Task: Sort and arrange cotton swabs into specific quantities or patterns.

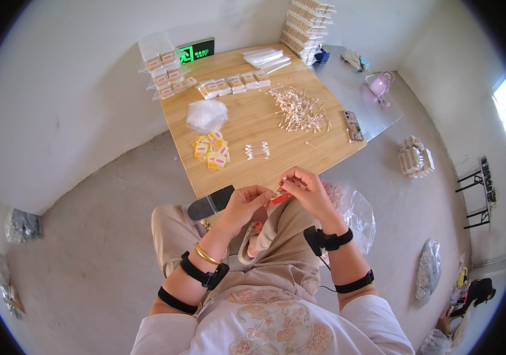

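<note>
My left hand [247,204] and my right hand [306,189] meet just in front of the near edge of the wooden table [247,171]. Together they pinch a small packet with a red label [281,197], which looks like a thin clear bag of cotton swabs. On the table beyond lie a small row of cotton swabs [257,150], a loose heap of cotton swabs [297,109], a pile of yellow and red labels [211,149] and a stack of clear bags [207,113].
Filled packets [235,84] line the table's far side, with clear boxes of packets [164,68] at the far left corner and stacked boxes [307,26] at the far right. A phone [353,125] lies on a grey sheet. A plastic bag [356,213] sits by my right knee.
</note>
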